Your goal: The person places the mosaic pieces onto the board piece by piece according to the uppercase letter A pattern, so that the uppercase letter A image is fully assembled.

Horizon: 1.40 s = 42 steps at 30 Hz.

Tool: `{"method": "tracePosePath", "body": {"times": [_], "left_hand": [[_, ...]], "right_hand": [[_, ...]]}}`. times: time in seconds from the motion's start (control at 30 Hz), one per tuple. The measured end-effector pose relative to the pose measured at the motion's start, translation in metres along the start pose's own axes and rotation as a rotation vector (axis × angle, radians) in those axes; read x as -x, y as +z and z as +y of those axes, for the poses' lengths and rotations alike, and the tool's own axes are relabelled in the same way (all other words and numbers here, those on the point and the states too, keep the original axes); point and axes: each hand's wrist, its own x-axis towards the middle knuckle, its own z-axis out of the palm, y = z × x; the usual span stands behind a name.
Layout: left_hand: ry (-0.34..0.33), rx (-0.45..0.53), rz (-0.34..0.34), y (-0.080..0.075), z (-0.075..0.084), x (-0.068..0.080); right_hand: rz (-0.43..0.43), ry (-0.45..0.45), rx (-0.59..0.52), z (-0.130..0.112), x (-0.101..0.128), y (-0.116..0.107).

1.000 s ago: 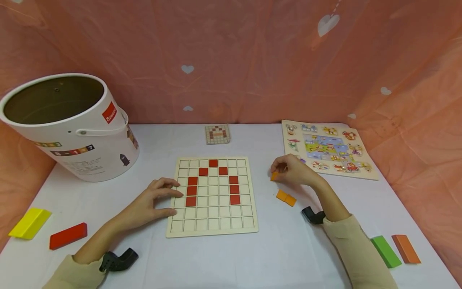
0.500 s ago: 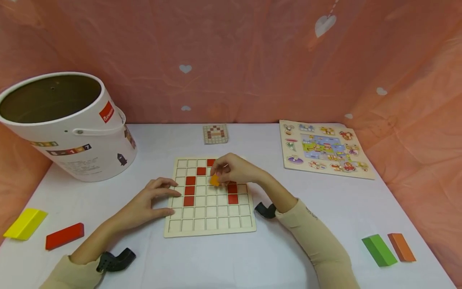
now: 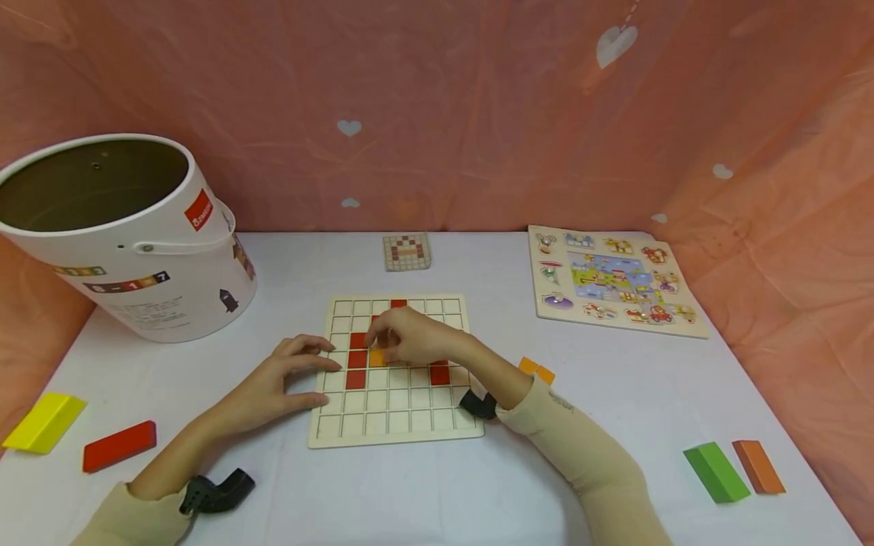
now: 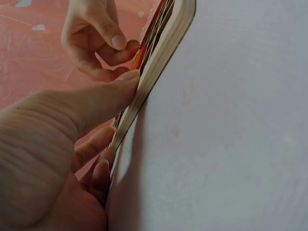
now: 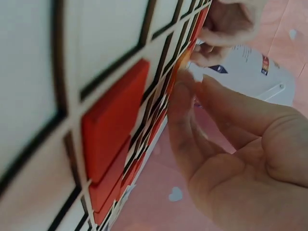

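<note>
The pale wooden grid board (image 3: 396,421) lies at mid-table with several red tiles (image 3: 356,378) set in its cells. An orange tile (image 3: 378,358) sits at a cell just right of the left red column. My right hand (image 3: 419,337) bends over the board and pinches this tile at thumb and fingertips; its fingers cover part of the grid. In the left wrist view my left hand (image 4: 53,139) steadies the board's edge (image 4: 156,70), thumb and fingertips spread along it. Right of the board, orange tiles (image 3: 537,370) lie partly behind my right forearm.
A small pattern card (image 3: 407,252) lies behind the board. At back right is a picture puzzle board (image 3: 556,307); a white bucket (image 3: 157,296) stands back left. Yellow (image 3: 46,422) and red blocks (image 3: 119,446) lie left, green (image 3: 717,472) and orange blocks (image 3: 759,466) right.
My right hand has carried the orange tile from the table at the right, leftward over the board, and down to a cell beside the left red column. My left hand has stayed put.
</note>
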Motion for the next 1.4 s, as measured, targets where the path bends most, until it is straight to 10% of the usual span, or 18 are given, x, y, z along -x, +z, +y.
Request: {"method": "tracePosePath", "body": {"times": [0.23,0.47,0.7,0.97,1.4], "left_hand": [[0.006,0.000,-0.002,0.001,-0.001,-0.001],[0.000,-0.017,0.003,0.000,-0.001,0.000],[-0.013,-0.013,0.003,0.000,0.001,0.001],[-0.020,-0.006,0.003,-0.001,0.001,0.000],[-0.040,0.009,-0.003,0.001,0.003,0.001]], "right_hand": [[0.050,-0.002,0.342,-0.008,0.031,0.014],[-0.127,0.027,0.535,-0.007,0.053,0.029],[-0.093,0.015,0.361,0.004,0.067,0.020],[0.235,0.055,-0.025,0.042,0.118,-0.011],[0.338,0.219,0.045,0.077,0.179,-0.025]]}}
